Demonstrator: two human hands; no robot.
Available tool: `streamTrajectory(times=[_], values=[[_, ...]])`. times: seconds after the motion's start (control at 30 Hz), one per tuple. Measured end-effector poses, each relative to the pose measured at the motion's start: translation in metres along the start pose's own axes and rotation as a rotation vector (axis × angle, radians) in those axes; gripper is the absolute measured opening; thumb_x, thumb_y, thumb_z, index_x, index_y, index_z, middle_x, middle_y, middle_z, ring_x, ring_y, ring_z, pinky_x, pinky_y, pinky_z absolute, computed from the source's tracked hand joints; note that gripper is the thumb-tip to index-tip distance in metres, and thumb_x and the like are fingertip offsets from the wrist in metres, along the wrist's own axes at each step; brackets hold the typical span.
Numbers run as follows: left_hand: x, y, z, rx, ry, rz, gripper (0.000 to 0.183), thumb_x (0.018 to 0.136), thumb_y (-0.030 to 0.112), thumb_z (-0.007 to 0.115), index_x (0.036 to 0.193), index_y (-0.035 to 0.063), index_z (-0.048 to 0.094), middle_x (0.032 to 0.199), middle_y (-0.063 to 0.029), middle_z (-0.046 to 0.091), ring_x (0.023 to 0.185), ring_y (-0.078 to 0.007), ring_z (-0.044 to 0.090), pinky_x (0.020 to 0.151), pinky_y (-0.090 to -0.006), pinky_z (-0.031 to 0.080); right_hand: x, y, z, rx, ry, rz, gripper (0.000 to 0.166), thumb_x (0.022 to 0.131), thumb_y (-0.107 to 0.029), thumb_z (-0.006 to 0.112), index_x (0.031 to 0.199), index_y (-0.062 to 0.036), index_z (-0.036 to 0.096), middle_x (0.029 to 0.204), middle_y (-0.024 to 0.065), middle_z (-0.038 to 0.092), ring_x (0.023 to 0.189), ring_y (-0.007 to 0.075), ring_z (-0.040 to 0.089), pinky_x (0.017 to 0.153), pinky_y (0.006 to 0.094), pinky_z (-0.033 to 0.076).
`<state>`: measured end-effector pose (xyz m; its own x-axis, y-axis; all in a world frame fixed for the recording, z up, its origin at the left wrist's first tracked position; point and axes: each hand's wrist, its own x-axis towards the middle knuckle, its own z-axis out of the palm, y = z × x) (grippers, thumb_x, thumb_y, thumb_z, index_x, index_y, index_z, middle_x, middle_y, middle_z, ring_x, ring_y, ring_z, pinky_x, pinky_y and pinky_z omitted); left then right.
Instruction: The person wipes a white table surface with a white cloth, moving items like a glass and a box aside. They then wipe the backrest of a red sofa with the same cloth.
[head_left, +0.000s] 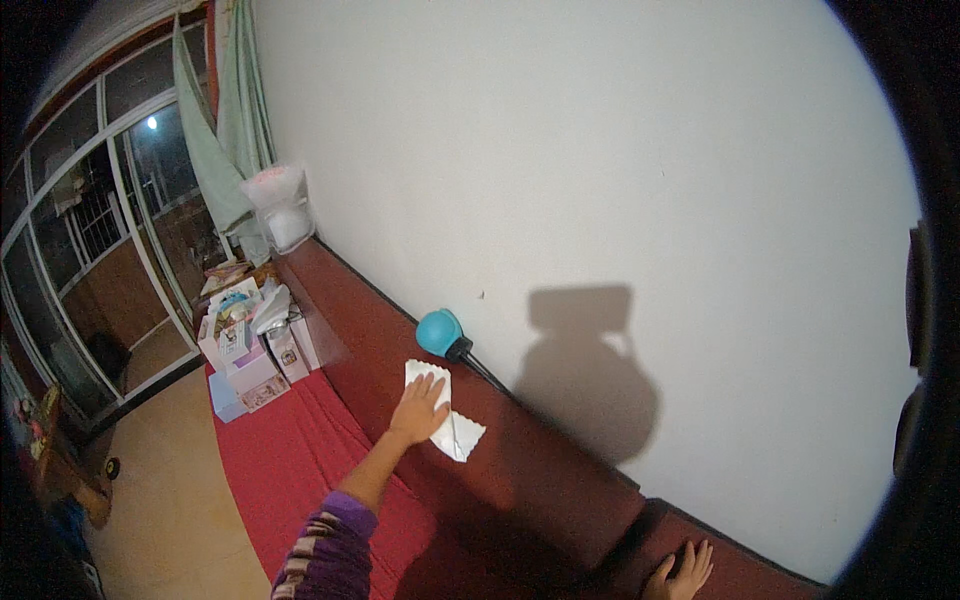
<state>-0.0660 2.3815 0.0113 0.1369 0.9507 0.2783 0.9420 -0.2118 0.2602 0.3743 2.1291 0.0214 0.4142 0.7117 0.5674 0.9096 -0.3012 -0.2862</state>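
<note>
My left hand (418, 411) lies flat on a white paper tissue (466, 435), fingers stretched out and slightly apart. Under it, the tissue is spread on the dark red-brown wooden ledge (517, 450) that runs along the wall. Just beyond my fingertips, against the wall, is a round turquoise object (439, 332) with a black neck and a dark rod or cord behind it; its kind I cannot tell. At the bottom edge, my right hand (686, 574) rests with spread fingers on another section of the ledge, partly cut off by the frame and holding nothing visible.
A red cloth (300, 435) covers the surface beside the ledge. Boxes and plastic-wrapped items (255, 352) are piled at its far end. A clear plastic bag (283, 214) stands in the corner by a green curtain (225, 135). Glass sliding doors (112, 202) and tan floor (165, 480) lie left.
</note>
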Motion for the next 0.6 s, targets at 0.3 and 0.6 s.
streamTrajectory(times=[0.3, 0.6], values=[[0.005, 0.008, 0.013, -0.038, 0.115, -0.012, 0.054, 0.084, 0.035, 0.043, 0.129, 0.0042, 0.039, 0.135, -0.022, 0.032, 0.127, -0.0396, 0.025, 0.105, -0.0476, 0.018, 0.004, 0.003, 0.005, -0.095, -0.014, -0.058, 0.033, 0.086, -0.028, 0.051, 0.115, -0.0118, 0.056, 0.123, 0.0122, 0.051, 0.119, 0.0303, 0.041, 0.098, 0.0495, 0.028], [0.017, 0.015, 0.027, -0.021, 0.202, 0.019, 0.054, 0.08, 0.028, 0.048, 0.126, 0.001, 0.039, 0.13, -0.0248, 0.035, 0.123, -0.0404, 0.03, 0.103, -0.0481, 0.021, 0.018, -0.05, -0.016, 0.373, 0.205, -0.161, 0.021, 0.084, -0.019, 0.056, 0.086, 0.0013, 0.06, 0.085, 0.0167, 0.061, 0.074, 0.0299, 0.057, 0.068, 0.0364, 0.047]])
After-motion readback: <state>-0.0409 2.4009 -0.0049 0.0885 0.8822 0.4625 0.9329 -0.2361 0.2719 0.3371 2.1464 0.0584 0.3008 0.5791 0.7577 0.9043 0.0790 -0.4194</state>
